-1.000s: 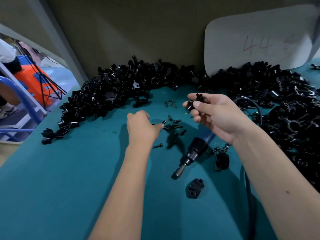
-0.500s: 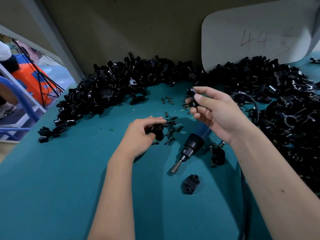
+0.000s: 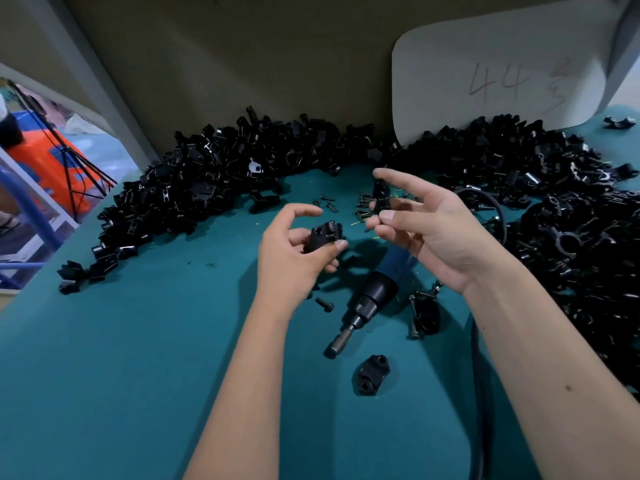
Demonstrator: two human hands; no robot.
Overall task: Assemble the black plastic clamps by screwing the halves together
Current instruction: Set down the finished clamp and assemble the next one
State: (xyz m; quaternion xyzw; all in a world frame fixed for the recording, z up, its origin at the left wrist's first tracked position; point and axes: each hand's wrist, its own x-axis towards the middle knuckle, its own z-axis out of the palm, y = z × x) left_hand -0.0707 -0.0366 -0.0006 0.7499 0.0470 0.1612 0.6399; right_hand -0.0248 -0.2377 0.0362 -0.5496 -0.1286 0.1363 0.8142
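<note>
My left hand (image 3: pixel 294 258) grips a black clamp half (image 3: pixel 325 234) between thumb and fingers, lifted above the teal table (image 3: pixel 121 358). My right hand (image 3: pixel 429 230) is raised just to its right, index finger stretched out. It pinches a small black clamp piece (image 3: pixel 381 195) at its fingertips, blurred by motion. The two pieces are apart. A powered screwdriver (image 3: pixel 370 303) lies on the table under my hands, tip toward me. Loose black screws (image 3: pixel 363 206) are scattered behind the hands, and one screw (image 3: pixel 325 304) lies by my left wrist.
Heaps of black clamp halves fill the back left (image 3: pixel 214 181) and the right side (image 3: pixel 561 216). A clamp (image 3: pixel 370 379) lies in front of the screwdriver tip; another with screws (image 3: pixel 424 313) lies beside it. A white board (image 3: pixel 498 74) leans on the wall. A black cable (image 3: pixel 479 375) runs along my right arm.
My left hand has picked a clamp half up from among the screws and lifted it toward my right hand. My right hand has spread its fingers while keeping its piece.
</note>
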